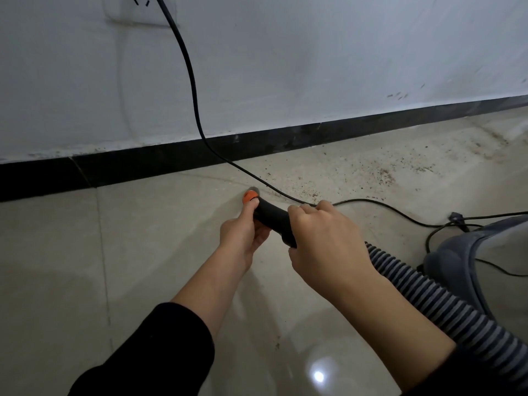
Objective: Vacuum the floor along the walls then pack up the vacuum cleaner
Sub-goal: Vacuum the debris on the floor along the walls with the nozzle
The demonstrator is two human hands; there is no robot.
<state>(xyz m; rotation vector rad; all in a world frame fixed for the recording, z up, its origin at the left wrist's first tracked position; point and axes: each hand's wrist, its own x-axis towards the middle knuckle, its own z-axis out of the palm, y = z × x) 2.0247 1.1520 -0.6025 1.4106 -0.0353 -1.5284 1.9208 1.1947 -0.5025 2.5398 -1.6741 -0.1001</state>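
We grip the black curved vacuum handle (pixel 271 217) in both hands, left hand (pixel 243 232) near its orange tip and right hand (pixel 323 241) by the ribbed grey hose (pixel 428 298), low over the floor. Dark crumbs (pixel 380 174) lie near the black skirting (pixel 143 167), and the black power cord (pixel 191 81) runs up the wall. We judge that the vacuuming and packing up remain.

My right hand (pixel 323 241) hides where hose (pixel 428 298) meets handle (pixel 271 218); vacuum body (pixel 471 252) cut off right, socket (pixel 137 10) cut off top.

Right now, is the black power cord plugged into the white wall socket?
Cannot tell: the black power cord passes the white wall socket and exits the top edge; visible slots are empty.
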